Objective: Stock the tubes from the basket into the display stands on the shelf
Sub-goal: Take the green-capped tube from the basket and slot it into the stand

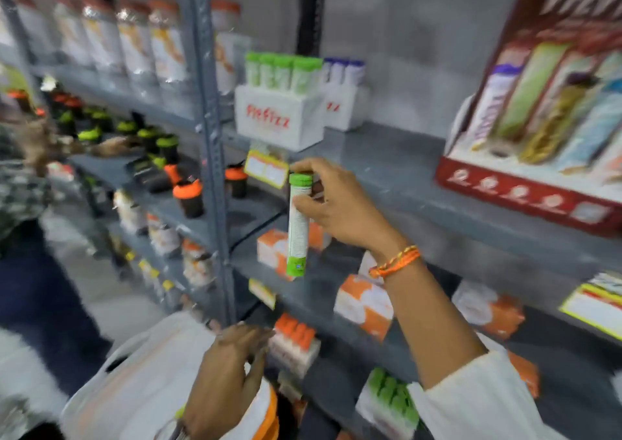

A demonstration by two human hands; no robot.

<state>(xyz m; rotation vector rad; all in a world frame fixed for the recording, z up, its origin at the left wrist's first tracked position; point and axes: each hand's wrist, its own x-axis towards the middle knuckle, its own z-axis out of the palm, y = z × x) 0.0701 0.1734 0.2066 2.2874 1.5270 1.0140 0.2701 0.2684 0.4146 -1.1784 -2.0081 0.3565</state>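
Head view: one frame, blurred by motion, so fine print is unreadable.
Right hand: your right hand [331, 204] grips a green-capped tube [298, 224] near its top, thumb on the body and fingertips [303, 165] curled over the cap.
Tube held: it hangs nearly upright below your fingers, cap up, in front of the grey shelf [397, 170], clear of any stand.
Wrist: an orange thread band [395, 262] circles your right wrist, above a white sleeve [471, 402].
Left hand: your left hand [229, 372] lies flat with fingers spread and relaxed on the white basket [134, 379]; it grips nothing.
Above right hand: a white display stand [279, 119] with red lettering sits on the shelf, holding a row of green-capped tubes [282, 72].
Beyond that stand: a second white stand [345, 106] just beside it holds purple-capped tubes [346, 71].
Right of your hand: a red display box [545, 103] of tubes stands on the same shelf.
Below right hand: orange-and-white boxes [365, 305] rest on the lower shelf.
Beside left hand: a stand of orange-capped tubes [296, 335] sits just past your fingertips.
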